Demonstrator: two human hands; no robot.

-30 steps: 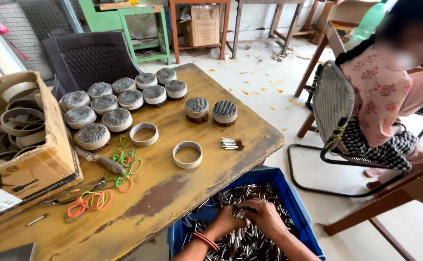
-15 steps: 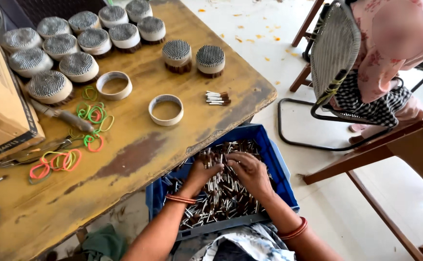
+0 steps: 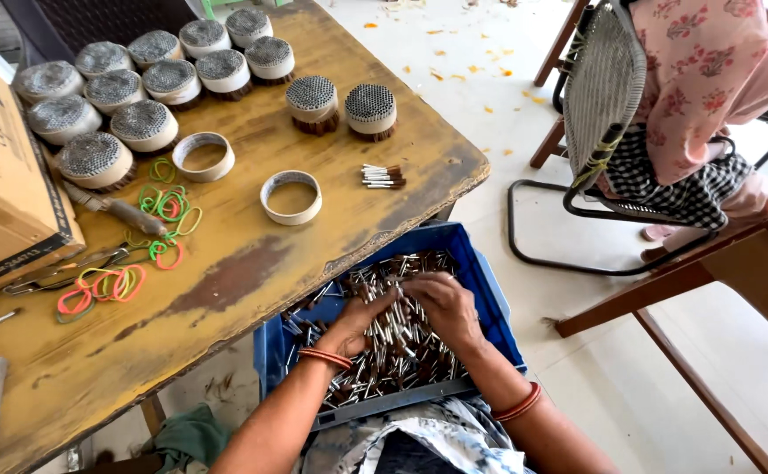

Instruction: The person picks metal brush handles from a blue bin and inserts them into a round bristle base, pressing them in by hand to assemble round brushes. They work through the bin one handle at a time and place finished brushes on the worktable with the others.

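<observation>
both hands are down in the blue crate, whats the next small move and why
Probably close the fingers on a small bunch of the metal-tipped sticks and lift it: both the left hand and right hand rest in the blue crate, and empty rings wait on the table.

cardboard box (image 3: 2, 202) cropped, fingertips (image 3: 399, 297) buried

I count eleven round bundles (image 3: 313, 98) of packed pieces on my table (image 3: 252, 281) — nine crowded at the far end, two apart. Two empty rings (image 3: 291, 197) lie near them, and one small loose sheaf (image 3: 383, 176). One blue crate (image 3: 476, 263) — its metal pieces (image 3: 393, 347) too many to count. Rubber bands (image 3: 160, 206): several, tangled.
</observation>
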